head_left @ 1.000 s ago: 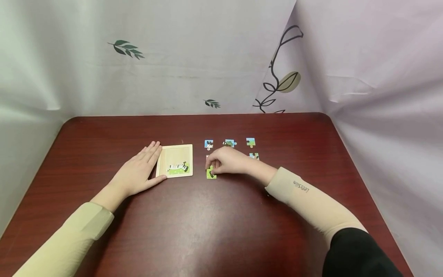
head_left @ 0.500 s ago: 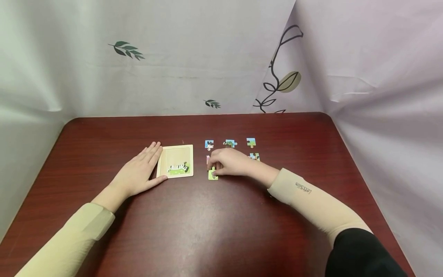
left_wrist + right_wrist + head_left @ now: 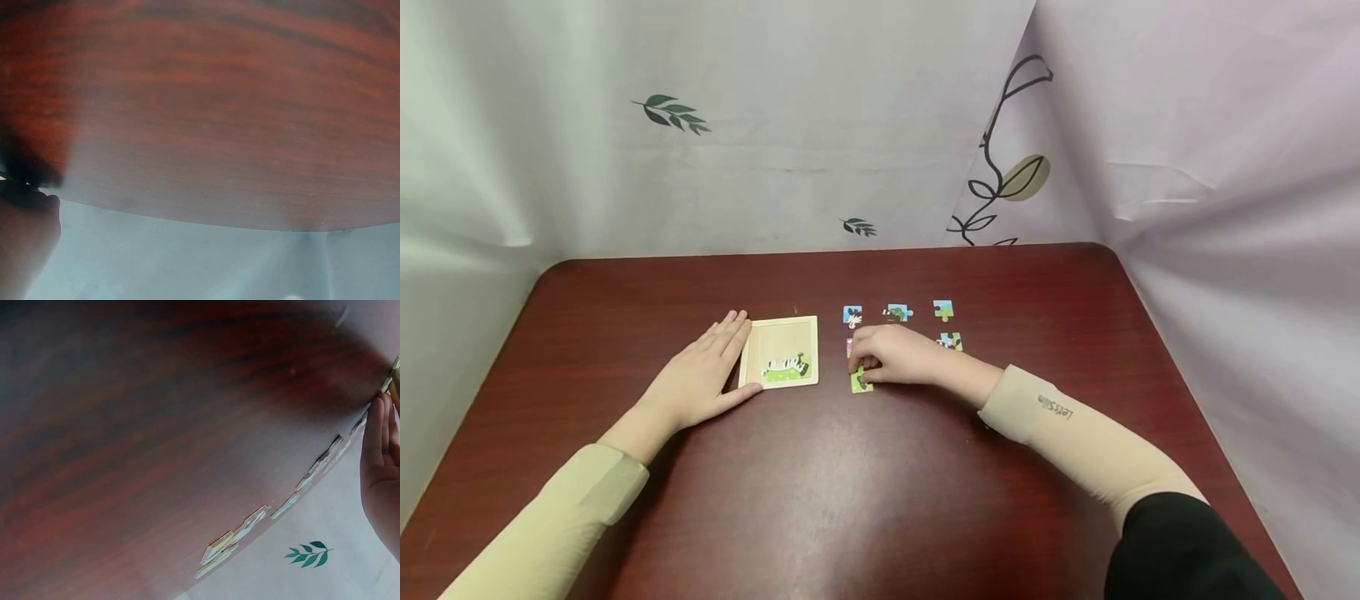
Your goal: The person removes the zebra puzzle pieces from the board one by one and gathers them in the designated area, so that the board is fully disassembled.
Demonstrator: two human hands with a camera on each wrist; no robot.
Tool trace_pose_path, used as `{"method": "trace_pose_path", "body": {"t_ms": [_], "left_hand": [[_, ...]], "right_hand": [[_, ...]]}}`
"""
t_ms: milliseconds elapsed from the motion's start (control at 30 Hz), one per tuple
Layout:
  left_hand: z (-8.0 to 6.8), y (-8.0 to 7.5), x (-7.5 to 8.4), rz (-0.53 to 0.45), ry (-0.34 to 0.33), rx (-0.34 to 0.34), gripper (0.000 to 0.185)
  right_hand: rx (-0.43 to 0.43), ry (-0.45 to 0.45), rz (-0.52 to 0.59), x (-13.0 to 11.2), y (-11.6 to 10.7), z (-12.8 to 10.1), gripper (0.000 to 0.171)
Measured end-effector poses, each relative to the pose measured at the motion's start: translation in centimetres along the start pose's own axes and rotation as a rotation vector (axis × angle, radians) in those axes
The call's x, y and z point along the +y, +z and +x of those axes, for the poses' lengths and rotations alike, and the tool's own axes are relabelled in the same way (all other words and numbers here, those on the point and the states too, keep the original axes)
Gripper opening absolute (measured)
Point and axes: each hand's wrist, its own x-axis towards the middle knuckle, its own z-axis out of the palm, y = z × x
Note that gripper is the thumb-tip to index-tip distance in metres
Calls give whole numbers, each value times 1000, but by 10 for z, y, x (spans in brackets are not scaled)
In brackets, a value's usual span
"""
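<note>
Left hand (image 3: 700,379): flat on the dark red wooden table (image 3: 820,500), fingers straight and together, fingertips and thumb against the left edge of the shallow pale wooden puzzle tray (image 3: 779,351), steadying it, holding nothing.

Tray: square, light wood rim, mostly bare inside; only the bottom strip filled, showing a small black-and-white zebra on green grass. By that look, early in the assembly, with roughly a row set in and most of the picture left.

Just right of the tray, near its lower right corner: the small green cardboard jigsaw piece (image 3: 861,382), flat on the table, bright grass-green with a dark mark on it, its upper part hidden under the fingers. Apart from the tray, not yet inside it.

Right hand (image 3: 898,354): knuckles up, fingers curled down, fingertips pinching the top of the green piece. In the right wrist view only the edge of the palm at the frame's right, the grip itself out of sight.

Beyond and right of that hand: loose pieces waiting, a blue piece with a white shape (image 3: 852,314), a blue-and-brown piece (image 3: 897,312), a blue-and-green piece (image 3: 943,309), one more (image 3: 950,341) half hidden behind the wrist, and a pink sliver by the fingertips.
</note>
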Motion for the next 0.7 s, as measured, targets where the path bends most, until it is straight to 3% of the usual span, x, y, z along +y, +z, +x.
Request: {"method": "trace_pose_path", "body": {"t_ms": [700], "left_hand": [[-2,1,2,4,-10,7,98]], "right_hand": [[5,4,64,-1,-2,-2,15]]}}
